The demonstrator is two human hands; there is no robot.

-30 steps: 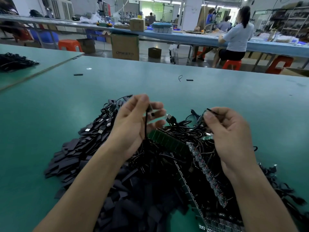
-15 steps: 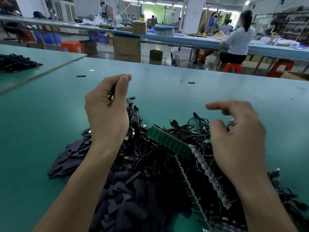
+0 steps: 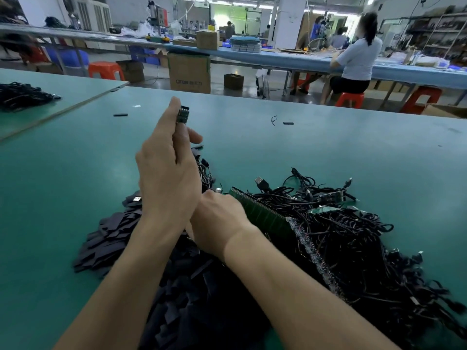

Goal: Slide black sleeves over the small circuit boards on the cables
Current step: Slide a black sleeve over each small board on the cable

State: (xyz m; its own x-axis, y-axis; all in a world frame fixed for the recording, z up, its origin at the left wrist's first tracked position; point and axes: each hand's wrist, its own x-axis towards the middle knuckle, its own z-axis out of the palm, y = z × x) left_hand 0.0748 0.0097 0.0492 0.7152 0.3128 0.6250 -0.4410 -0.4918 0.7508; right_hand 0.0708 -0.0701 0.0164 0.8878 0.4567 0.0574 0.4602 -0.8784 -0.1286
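Two hands, bare, over a green counter (image 3: 63,185). Left hand (image 3: 166,178): raised above the counter, thumb and fingertips pinching a small circuit board (image 3: 183,114), which stands upright and juts past the fingertips, dark, with small parts showing on its face. Right hand (image 3: 218,223): low, just beneath the left wrist, back upward, reaching into the heap below; its fingers are hidden behind the left forearm, so whether it grasps anything cannot be told. Black sleeves (image 3: 108,238): one loose heap of flat pieces on the counter, under and left of both forearms. Cables (image 3: 348,231): one black tangle on the counter, right of the sleeves and touching them, with a USB plug (image 3: 261,183) lifted at its far edge. Green board strip (image 3: 260,212): long, lying tilted across the tangle, just beside the right hand. Stray black piece (image 3: 120,114): on the counter, far left of the raised hand. Second stray piece (image 3: 288,123): far right, beside a small wire loop (image 3: 274,120). Second cable heap (image 3: 22,96): on the adjoining counter at left. Background: cardboard box (image 3: 189,73) on the floor, orange stool (image 3: 106,70), a person (image 3: 357,56) seated at a far blue counter (image 3: 278,58).
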